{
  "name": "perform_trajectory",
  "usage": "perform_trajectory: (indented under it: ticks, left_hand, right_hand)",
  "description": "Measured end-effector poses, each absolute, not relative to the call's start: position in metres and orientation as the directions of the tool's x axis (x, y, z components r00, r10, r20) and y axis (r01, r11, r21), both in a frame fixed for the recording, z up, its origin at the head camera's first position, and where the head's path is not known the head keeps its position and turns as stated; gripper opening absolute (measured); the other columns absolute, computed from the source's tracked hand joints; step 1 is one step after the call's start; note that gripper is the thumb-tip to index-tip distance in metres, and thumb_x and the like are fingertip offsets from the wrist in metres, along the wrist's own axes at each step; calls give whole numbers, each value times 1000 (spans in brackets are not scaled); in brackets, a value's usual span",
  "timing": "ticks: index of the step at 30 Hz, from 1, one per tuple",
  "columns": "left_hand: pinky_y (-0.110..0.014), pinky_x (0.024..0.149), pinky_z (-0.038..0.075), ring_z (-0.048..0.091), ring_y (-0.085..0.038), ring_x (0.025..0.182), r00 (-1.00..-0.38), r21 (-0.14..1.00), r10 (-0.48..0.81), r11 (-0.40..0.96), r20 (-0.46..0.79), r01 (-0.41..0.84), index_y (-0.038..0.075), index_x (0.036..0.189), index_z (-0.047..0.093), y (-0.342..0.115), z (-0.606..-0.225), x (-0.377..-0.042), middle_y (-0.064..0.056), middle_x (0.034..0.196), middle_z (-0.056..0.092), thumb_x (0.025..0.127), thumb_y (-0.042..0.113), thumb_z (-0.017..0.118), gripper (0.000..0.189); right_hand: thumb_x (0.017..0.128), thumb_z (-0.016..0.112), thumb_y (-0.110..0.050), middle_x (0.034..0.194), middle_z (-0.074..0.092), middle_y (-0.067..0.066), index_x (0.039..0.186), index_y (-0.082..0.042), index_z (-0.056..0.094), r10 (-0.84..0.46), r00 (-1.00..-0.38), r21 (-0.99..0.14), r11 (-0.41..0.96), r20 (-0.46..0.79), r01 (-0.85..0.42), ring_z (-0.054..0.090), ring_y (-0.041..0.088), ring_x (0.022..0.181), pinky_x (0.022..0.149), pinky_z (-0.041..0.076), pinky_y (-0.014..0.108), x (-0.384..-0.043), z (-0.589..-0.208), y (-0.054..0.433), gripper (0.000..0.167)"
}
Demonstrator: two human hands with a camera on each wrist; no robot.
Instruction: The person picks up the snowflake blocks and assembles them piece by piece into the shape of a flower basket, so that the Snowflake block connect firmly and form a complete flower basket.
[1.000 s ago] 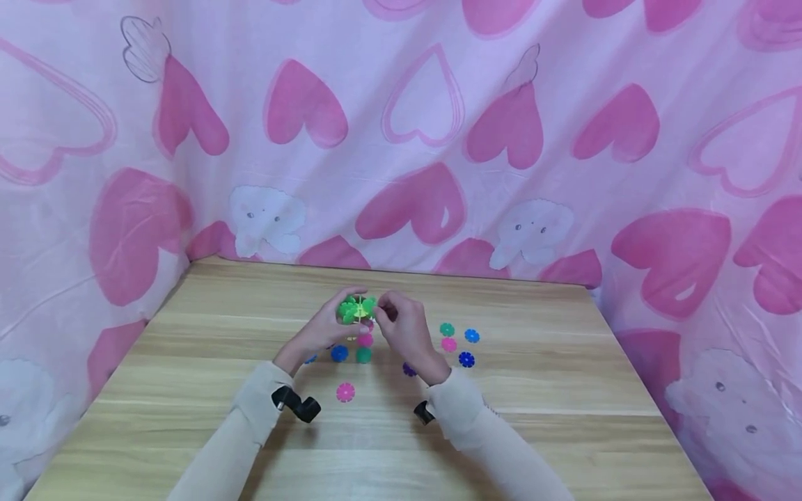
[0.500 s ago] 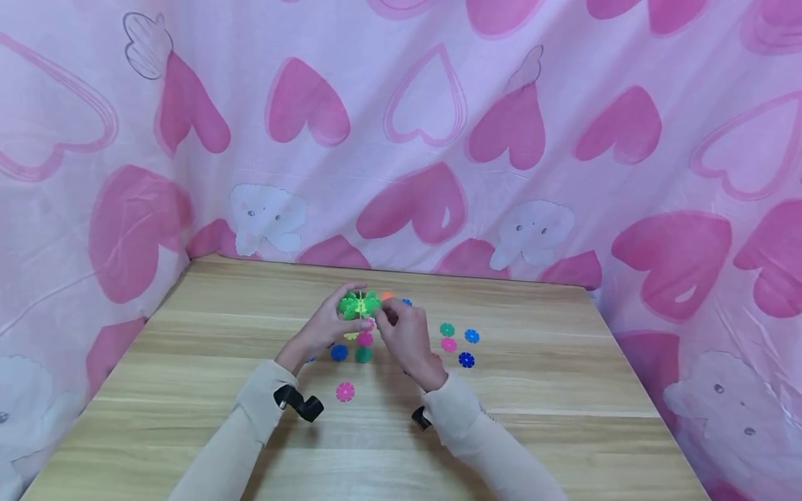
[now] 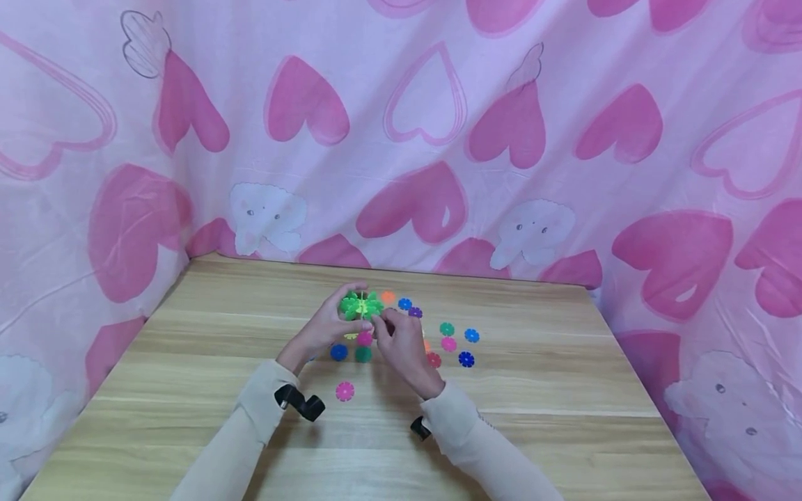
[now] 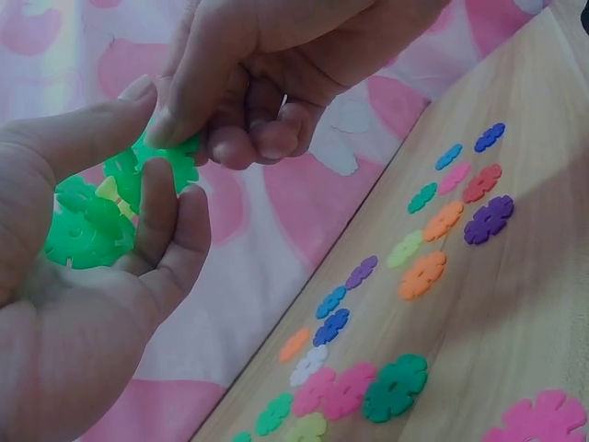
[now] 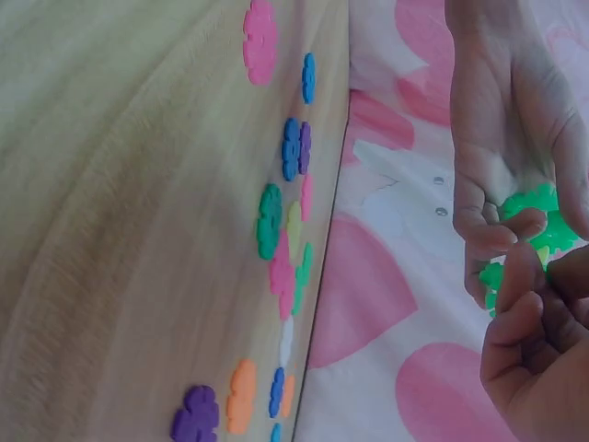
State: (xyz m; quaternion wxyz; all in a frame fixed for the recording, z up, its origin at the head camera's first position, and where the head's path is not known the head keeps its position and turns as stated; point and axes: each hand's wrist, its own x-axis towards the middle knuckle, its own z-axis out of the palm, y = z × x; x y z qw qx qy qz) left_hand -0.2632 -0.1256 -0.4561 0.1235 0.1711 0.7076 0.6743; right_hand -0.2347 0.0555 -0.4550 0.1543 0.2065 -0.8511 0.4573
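Note:
In the head view my left hand [image 3: 324, 325] grips a cluster of slotted flower-shaped plastic discs [image 3: 361, 305], held up over the table. Bright green discs stand out around a yellow middle piece [image 4: 109, 191]. The left thumb lies on one side of the cluster and curled fingers on the other. My right hand [image 3: 406, 344] meets it from the right, thumb and index finger pinching the edge of a green disc [image 4: 127, 175] on that side. Its other fingers are curled in. From the right wrist the green cluster [image 5: 557, 230] is partly hidden behind both hands' fingers.
Loose flower discs lie flat on the wooden table [image 3: 532, 403]: a pink disc [image 3: 344, 391] in front, a dark blue disc [image 3: 466, 360] to the right, an orange disc [image 3: 388, 297] behind, and several more. A pink heart-patterned curtain [image 3: 413, 195] borders the table's back and sides.
My right hand has shifted slightly down along the cluster's right side, uncovering more green there and the loose discs behind. The left hand keeps its grip, nearly still.

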Motion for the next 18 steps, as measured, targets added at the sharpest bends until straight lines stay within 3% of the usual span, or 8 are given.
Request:
perform_trajectory:
  ticks: [9,18]
  left_hand:
    - [-38,108,48,44,-37,137,-895,993,443,72,49,90,17,152,32,-126,-451,-264,-16,155,32,89,14,75,76]
    - [-44,111,45,43,-37,137,-884,987,462,96,69,128,14,152,32,-125,-451,-266,-16,153,34,89,9,74,75]
  right_hand:
    - [101,58,-13,69,66,4,81,-5,68,-196,-891,-770,449,411,-454,55,7,56,48,49,18,-234,-457,57,24]
    - [101,58,-12,65,65,8,76,-4,66,-208,-894,-755,480,396,-446,50,8,53,45,42,18,-236,-452,59,27]
